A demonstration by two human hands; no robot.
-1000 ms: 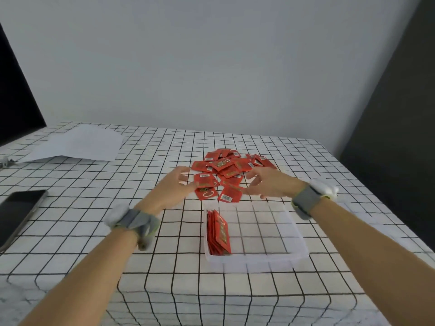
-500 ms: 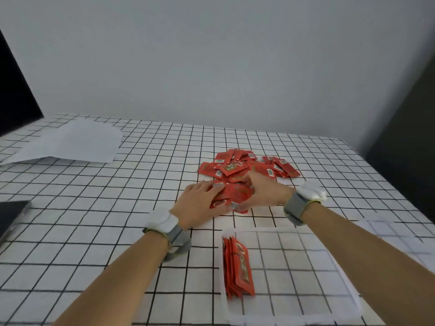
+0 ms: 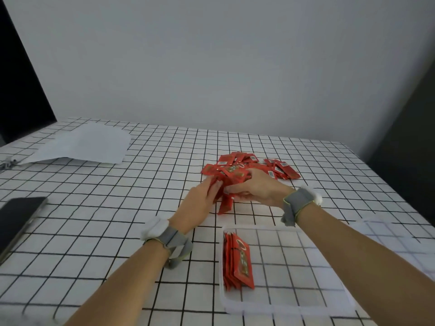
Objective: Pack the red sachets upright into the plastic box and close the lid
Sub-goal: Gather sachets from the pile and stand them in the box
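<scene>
1. Both forearms reach forward over the checked tabletop [image 3: 98, 208], and the hands meet at the near edge of the loose pile [image 3: 280, 168] of red sachets.
2. The left hand [image 3: 200, 205] lays nearly straight fingers against the left side of a bundle of sachets [image 3: 225, 203]. The right hand [image 3: 256, 189] curls its fingers round the same bundle.
3. One plastic box [image 3: 282, 310] sits nearest the person, with its lid [image 3: 395, 238] off to its right.
4. One upright row of sachets [image 3: 239, 260] leans at the box's left wall, too tightly packed to count.
5. Also here are one phone [image 3: 16, 220] and one sheet of paper [image 3: 82, 144].
</scene>
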